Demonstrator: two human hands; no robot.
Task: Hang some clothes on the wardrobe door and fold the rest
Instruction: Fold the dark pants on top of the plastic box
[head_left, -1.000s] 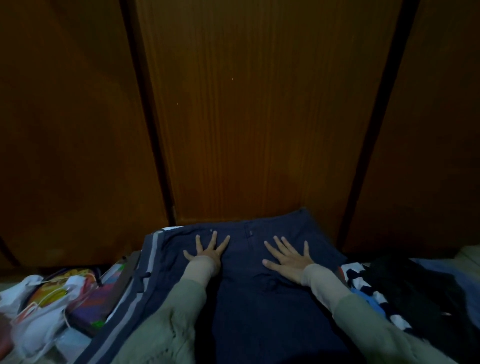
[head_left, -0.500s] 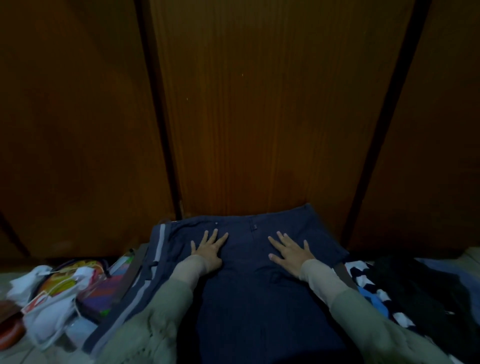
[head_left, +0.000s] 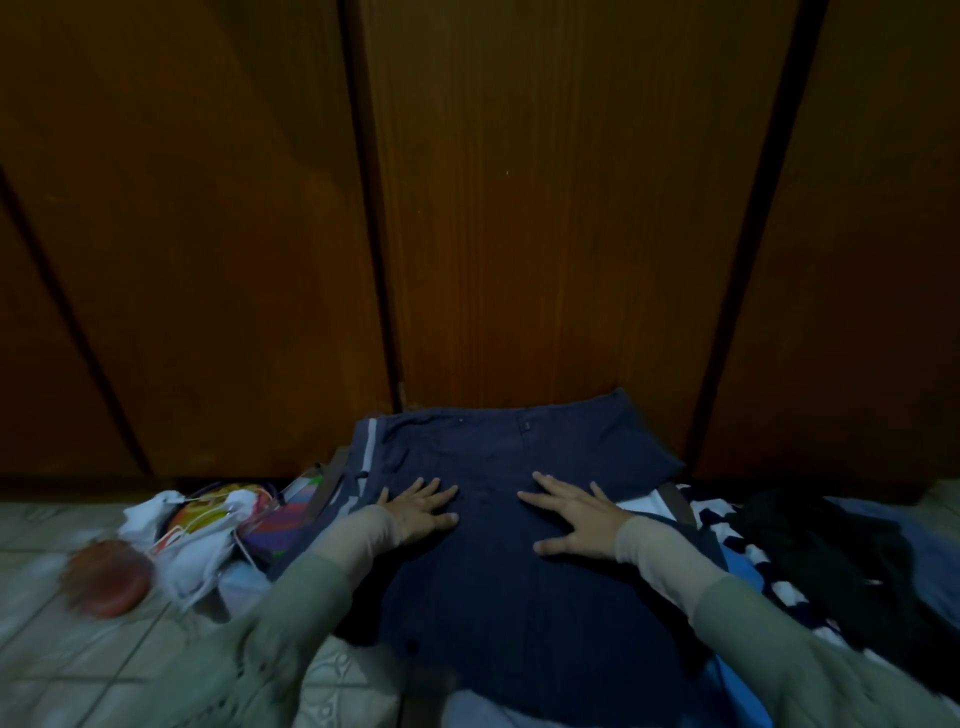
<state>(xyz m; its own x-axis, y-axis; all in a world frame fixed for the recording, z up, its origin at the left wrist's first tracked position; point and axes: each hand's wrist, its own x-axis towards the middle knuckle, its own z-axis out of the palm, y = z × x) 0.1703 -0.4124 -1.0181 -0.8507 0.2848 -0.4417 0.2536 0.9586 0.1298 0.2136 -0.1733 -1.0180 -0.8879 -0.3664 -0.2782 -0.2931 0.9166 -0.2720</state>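
Note:
A dark navy pair of trousers (head_left: 498, 571) lies flat in front of me, its waistband toward the brown wooden wardrobe doors (head_left: 545, 234). My left hand (head_left: 423, 506) rests flat on the left part of the cloth with fingers spread. My right hand (head_left: 574, 514) presses flat on the right part, fingers spread too. Under the left edge lies another navy garment with a pale stripe (head_left: 370, 452). To the right sits a heap of clothes: a blue-and-white striped piece (head_left: 722, 525) and a black one (head_left: 831, 561).
White plastic bags (head_left: 192, 551) with colourful contents and a red round object (head_left: 106, 577) lie on the tiled floor (head_left: 62, 665) at the left. A white patterned cloth (head_left: 343, 691) shows at the bottom.
Both hands have slid back toward me along the trousers, still flat. The view has shifted so more floor and the red object show at the left.

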